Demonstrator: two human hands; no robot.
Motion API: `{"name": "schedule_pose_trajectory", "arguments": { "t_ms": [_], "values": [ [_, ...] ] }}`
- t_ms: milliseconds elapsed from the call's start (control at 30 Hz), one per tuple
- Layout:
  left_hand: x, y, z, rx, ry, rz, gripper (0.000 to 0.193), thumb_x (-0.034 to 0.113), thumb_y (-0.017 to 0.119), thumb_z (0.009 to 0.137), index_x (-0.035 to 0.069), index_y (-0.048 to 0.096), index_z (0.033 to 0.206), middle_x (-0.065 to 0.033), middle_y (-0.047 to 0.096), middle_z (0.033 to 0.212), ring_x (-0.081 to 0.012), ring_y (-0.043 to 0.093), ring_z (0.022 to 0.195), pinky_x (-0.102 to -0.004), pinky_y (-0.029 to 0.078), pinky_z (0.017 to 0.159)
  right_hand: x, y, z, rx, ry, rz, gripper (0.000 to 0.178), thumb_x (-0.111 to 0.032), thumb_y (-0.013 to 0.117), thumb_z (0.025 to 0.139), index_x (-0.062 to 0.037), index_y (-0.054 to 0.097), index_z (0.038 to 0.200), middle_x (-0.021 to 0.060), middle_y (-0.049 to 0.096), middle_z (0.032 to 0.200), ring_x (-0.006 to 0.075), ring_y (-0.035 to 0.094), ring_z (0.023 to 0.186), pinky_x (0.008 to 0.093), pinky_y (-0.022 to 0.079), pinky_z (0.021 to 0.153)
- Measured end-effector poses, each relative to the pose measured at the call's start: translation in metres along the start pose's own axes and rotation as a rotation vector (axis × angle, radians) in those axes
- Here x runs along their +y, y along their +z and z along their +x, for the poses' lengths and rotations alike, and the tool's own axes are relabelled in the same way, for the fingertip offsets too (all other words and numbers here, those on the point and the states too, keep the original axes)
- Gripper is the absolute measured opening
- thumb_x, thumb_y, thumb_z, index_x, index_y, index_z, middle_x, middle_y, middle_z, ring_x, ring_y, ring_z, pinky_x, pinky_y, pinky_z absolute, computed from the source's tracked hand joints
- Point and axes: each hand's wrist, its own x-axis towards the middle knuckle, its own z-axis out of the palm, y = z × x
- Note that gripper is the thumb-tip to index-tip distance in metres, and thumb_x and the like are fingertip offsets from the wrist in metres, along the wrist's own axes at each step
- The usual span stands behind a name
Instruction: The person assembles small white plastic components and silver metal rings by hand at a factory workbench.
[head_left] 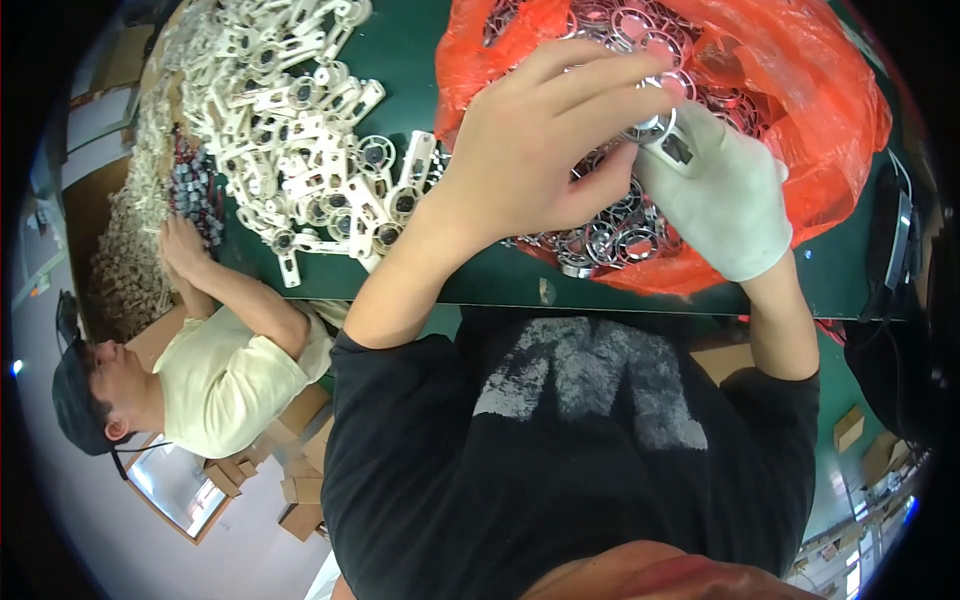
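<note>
My right hand (pixel 715 195), in a pale glove, is closed around a white plastic part (pixel 674 150) with a dark rectangular opening. At the end of that part sits a shiny chrome ring (pixel 652 128). Bare and bent over from the left, my left hand (pixel 545 140) grips this ring between fingers and thumb; the fingertips partly cover it. Both hands are above an open red plastic bag (pixel 825 130) full of chrome rings (pixel 632 243). To the left lies a large heap of white plastic parts (pixel 310 150), several with round dark centres or rings on them.
The green table (pixel 410 40) has its near edge just in front of my body. At the left, a co-worker's hand (pixel 185 250) reaches to a further pile of small parts (pixel 130 240). A black object with a cable (pixel 893 240) is at the right edge. Cardboard boxes (pixel 305 490) lie behind the co-worker.
</note>
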Motion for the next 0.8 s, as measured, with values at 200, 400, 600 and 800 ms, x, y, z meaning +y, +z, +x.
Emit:
{"name": "schedule_pose_trajectory", "arguments": {
  "t_ms": [200, 400, 600, 800],
  "values": [
    [0.013, 0.003, -0.018, -0.016, -0.260, -0.267, 0.036, 0.005, 0.082, 0.073, 0.006, 0.073, 0.108, -0.0138, 0.063, 0.131, -0.0271, 0.067, 0.105, -0.0346, 0.053, 0.093, -0.002, 0.001, -0.005, -0.020, -0.079, -0.055, 0.033, -0.026, 0.076, 0.077, -0.0103, 0.071, 0.106, 0.0098, 0.070, 0.070, 0.0287, 0.072, 0.068, 0.0380, 0.056, 0.056],
    [-0.001, -0.002, -0.015, 0.076, -0.114, -0.361, 0.049, 0.001, 0.081, 0.075, 0.002, 0.067, 0.121, -0.0142, 0.069, 0.124, -0.0285, 0.067, 0.113, -0.0374, 0.052, 0.097, -0.006, -0.001, -0.003, -0.056, -0.049, -0.004, 0.034, -0.031, 0.075, 0.083, -0.0114, 0.070, 0.110, 0.0097, 0.072, 0.075, 0.0292, 0.073, 0.071, 0.0371, 0.058, 0.062],
    [0.000, -0.002, -0.015, 0.053, -0.083, -0.307, 0.047, 0.006, 0.083, 0.073, 0.003, 0.070, 0.118, -0.0130, 0.071, 0.124, -0.0274, 0.068, 0.115, -0.0375, 0.052, 0.097, -0.003, -0.007, -0.003, 0.005, -0.176, -0.105, 0.036, -0.030, 0.076, 0.084, -0.0145, 0.070, 0.117, 0.0098, 0.074, 0.080, 0.0268, 0.074, 0.073, 0.0352, 0.059, 0.064],
    [0.002, -0.005, -0.013, -0.007, -0.120, -0.430, 0.047, 0.003, 0.079, 0.077, 0.003, 0.069, 0.122, -0.0101, 0.071, 0.125, -0.0277, 0.067, 0.117, -0.0364, 0.054, 0.097, -0.005, -0.015, -0.003, -0.125, -0.088, -0.054, 0.039, -0.031, 0.078, 0.083, -0.0146, 0.071, 0.118, 0.0085, 0.073, 0.077, 0.0242, 0.074, 0.071, 0.0336, 0.058, 0.064]
  ]
}}
